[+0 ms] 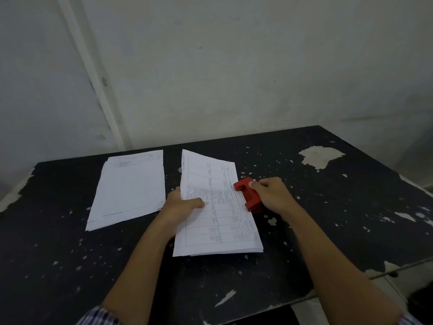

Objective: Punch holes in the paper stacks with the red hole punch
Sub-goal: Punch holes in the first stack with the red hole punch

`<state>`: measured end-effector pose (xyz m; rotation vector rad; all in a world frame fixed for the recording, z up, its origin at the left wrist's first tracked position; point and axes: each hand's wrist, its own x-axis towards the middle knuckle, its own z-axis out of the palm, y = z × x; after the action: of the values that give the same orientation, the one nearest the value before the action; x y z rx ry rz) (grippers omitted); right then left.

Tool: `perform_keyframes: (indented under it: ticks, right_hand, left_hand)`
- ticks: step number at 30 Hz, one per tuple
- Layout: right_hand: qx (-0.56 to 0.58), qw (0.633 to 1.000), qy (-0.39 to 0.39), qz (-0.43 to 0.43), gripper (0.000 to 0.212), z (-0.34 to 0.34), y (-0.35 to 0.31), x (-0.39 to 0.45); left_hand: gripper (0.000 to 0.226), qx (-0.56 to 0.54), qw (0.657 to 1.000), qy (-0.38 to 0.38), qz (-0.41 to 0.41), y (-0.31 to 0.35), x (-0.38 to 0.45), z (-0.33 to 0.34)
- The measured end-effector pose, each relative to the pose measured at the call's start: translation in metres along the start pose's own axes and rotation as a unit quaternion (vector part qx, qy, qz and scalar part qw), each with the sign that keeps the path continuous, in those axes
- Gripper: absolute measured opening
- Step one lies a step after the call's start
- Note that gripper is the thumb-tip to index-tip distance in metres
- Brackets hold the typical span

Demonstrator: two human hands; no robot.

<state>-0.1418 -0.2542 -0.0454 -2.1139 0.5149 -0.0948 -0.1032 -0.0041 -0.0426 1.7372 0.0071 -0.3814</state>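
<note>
Punching, printed paper stack [215, 207]: my left hand [181, 204] pins its edge; my right hand [271, 195], fingers wrapped round red hole punch [248, 194]. Seat edge fully, square, then press.

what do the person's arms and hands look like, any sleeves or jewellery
Both forearms are bare from wrist to near the elbow. The left hand and right hand show no gloves, rings or watch. At the bottom edge, the checked blue-and-white sleeve covers the left upper arm; a matching sliver of sleeve shows at the right corner.
</note>
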Motion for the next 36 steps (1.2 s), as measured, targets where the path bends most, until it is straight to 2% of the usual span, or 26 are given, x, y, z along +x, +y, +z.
perform_keyframes:
  ticks: [10,13,29,36]
  right_hand:
    - [-0.016,1.0,-0.005,0.008,0.039,0.0,-0.002,0.003]
    - [-0.014,1.0,-0.019,0.016,0.032,-0.001,-0.005,0.005]
    - [-0.014,0.998,-0.051,0.023,0.035,-0.003,-0.009,0.007]
    - [0.004,0.998,-0.046,0.03,0.039,-0.003,-0.009,0.007]
  left_hand:
    - [0.05,0.069,0.997,0.001,0.044,-0.002,0.005,-0.002]
    - [0.052,0.087,0.994,0.001,0.063,-0.001,0.005,-0.004]
    - [0.047,0.162,0.98,-0.003,0.117,0.011,0.004,-0.003]
    - [0.04,0.154,0.98,-0.01,0.126,0.017,0.005,0.001]
